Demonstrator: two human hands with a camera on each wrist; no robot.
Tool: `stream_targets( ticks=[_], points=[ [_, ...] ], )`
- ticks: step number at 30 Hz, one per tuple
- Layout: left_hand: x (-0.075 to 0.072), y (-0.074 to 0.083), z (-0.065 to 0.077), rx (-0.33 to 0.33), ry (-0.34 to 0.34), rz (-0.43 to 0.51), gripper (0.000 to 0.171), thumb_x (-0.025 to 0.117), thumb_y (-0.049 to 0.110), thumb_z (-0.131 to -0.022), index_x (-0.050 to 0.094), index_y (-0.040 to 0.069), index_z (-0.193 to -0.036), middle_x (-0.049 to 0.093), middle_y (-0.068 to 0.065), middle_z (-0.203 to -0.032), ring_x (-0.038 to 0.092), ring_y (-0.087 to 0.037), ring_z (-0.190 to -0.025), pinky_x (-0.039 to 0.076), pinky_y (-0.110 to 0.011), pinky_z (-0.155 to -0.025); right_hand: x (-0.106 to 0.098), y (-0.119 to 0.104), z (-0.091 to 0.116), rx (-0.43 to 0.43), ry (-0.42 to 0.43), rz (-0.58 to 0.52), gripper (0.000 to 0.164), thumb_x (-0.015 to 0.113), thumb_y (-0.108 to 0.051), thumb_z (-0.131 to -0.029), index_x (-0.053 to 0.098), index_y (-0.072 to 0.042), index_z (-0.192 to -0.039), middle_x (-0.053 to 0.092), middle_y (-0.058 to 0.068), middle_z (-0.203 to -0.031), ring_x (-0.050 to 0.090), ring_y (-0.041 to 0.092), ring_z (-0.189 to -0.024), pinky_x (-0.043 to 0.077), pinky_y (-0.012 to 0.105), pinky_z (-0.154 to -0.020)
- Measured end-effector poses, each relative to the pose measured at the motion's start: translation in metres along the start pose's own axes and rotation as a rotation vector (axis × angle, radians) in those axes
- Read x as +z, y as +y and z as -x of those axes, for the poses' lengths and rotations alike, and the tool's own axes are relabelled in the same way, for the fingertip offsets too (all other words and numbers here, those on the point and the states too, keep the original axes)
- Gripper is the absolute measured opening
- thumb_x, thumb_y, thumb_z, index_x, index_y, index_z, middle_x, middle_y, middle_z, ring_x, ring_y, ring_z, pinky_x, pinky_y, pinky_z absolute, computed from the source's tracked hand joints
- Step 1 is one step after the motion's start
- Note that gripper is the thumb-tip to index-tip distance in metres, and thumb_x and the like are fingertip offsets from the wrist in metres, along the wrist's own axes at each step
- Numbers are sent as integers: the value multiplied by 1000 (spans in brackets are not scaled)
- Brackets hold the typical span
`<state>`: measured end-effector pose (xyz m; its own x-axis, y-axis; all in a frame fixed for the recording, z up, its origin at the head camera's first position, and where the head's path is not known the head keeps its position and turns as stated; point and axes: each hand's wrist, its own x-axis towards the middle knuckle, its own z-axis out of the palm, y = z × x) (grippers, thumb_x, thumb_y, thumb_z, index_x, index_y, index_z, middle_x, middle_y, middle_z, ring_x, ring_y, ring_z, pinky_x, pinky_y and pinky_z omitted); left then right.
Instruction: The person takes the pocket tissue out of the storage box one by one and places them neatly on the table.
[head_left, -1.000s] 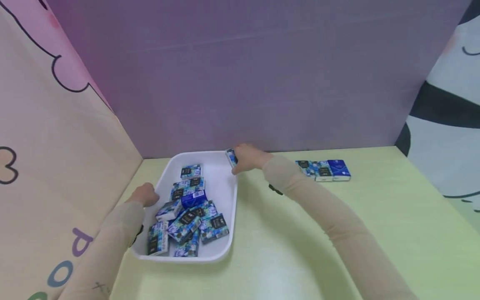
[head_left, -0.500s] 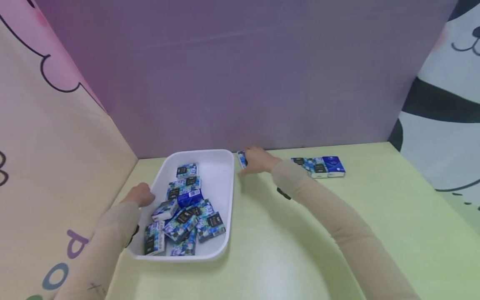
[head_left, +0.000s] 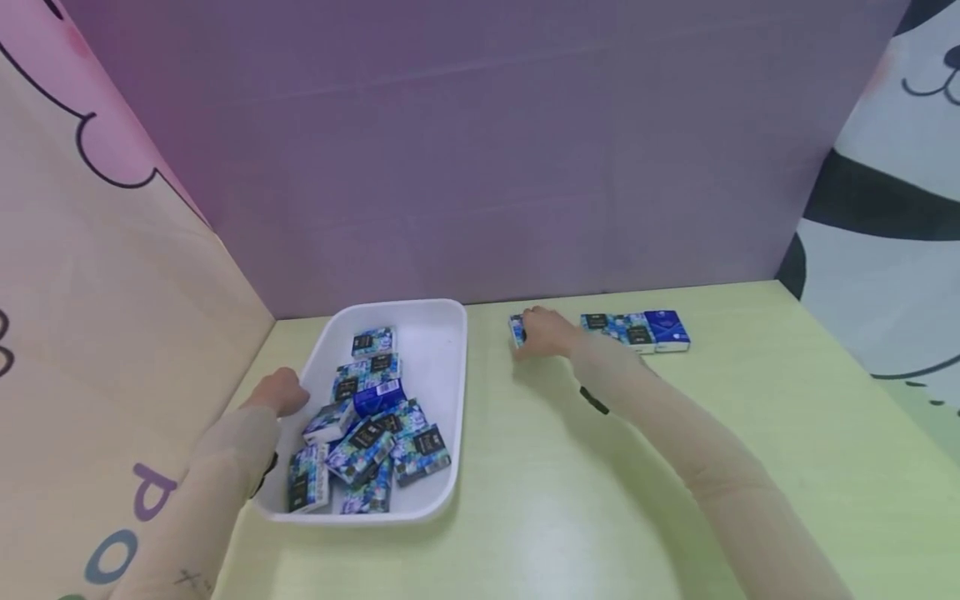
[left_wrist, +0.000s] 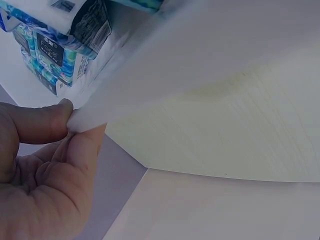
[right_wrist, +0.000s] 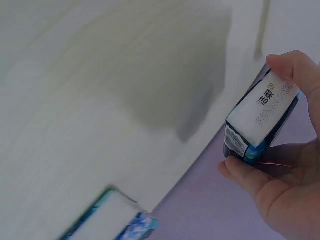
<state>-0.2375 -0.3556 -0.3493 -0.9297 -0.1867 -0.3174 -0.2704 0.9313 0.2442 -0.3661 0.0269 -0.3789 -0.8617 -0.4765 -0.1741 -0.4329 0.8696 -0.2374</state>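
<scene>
My right hand (head_left: 549, 332) holds a small tissue pack (head_left: 517, 330) above the table, between the white bin and the row of packs. In the right wrist view, thumb and fingers pinch this tissue pack (right_wrist: 261, 109) at its edges. At the left, my left hand (head_left: 277, 392) pinches the rim of the white plastic bin (head_left: 461, 400); in the left wrist view, thumb and fingers close on that rim (left_wrist: 90, 117). Inside the bin lie several tissue packs (head_left: 363, 448), mostly blue floral, some overlapping. One plain blue pack (head_left: 380, 398) rests among them.
Flat on the table (head_left: 540, 500), a short row of tissue packs (head_left: 633, 332) ends at the right in a plain dark blue pack (head_left: 667, 330). A purple wall panel (head_left: 450, 167) stands behind the table, with printed panels at both sides.
My right hand has carried the tissue pack rightward, from over the bin's far right corner to over the table near the row. My left hand stays at the bin's rim. The view shifted slightly.
</scene>
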Motion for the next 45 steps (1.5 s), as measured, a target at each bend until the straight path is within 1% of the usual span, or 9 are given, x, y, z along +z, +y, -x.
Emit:
stream_targets(
  ticks=[8,11,15,18,23,25,32,37,45],
  points=[
    [0,-1,0,5,-7,-8,28,45,8,-80,50,-15,-95,55,-23,-86,53,-32,-77,47,-42,-71,13,16,5,37,-37,-54,66,67,-33,-78,46,8,-124,51,22,-121,51,32,-106,44,45,-93],
    [0,-1,0,8,-5,-16,29,45,8,-79,50,-15,-96,54,-23,-86,52,-32,-77,46,-42,-71,18,23,5,48,-46,-52,70,65,-34,-79,41,10,-128,48,24,-126,49,35,-111,41,46,-96],
    [1,1,0,6,-6,-14,28,45,8,-80,51,-15,-96,55,-23,-86,52,-32,-77,46,-42,-72,23,32,3,77,-47,-58,81,64,-36,-78,31,12,-135,39,28,-135,40,40,-123,35,49,-103],
    [2,2,0,1,-8,-9,28,45,8,-80,50,-14,-96,55,-23,-86,53,-32,-78,46,-42,-72,25,37,3,80,-37,-76,84,64,-33,-78,25,13,-136,31,31,-140,32,44,-128,29,50,-106],
    [2,3,0,-8,-10,2,30,45,8,-81,50,-15,-100,55,-24,-90,53,-33,-81,47,-44,-74,26,38,8,73,-19,-62,79,59,-31,-83,22,15,-137,19,33,-144,16,45,-135,17,50,-111],
    [2,3,0,-6,-9,0,31,45,9,-81,49,-16,-101,55,-25,-90,53,-34,-81,47,-44,-75,26,37,11,76,-7,-42,78,57,-31,-86,22,16,-137,18,33,-145,14,45,-136,15,50,-112],
    [1,2,1,-18,-11,4,31,45,9,-81,50,-15,-101,55,-24,-90,53,-33,-80,47,-44,-74,31,28,16,69,25,77,77,51,-36,-91,19,18,-136,15,34,-144,13,45,-135,17,52,-109],
    [1,2,2,-35,-18,15,31,45,8,-82,50,-15,-101,55,-24,-89,54,-32,-80,47,-43,-74,34,25,17,77,12,106,76,44,-38,-94,14,16,-138,10,34,-145,11,45,-136,18,55,-108],
    [1,0,-2,-43,-28,12,36,45,9,-83,48,-17,-108,55,-28,-97,54,-36,-86,47,-47,-79,32,20,18,90,30,145,66,44,-28,-95,20,19,-135,18,37,-142,18,46,-134,21,53,-108]
  ],
)
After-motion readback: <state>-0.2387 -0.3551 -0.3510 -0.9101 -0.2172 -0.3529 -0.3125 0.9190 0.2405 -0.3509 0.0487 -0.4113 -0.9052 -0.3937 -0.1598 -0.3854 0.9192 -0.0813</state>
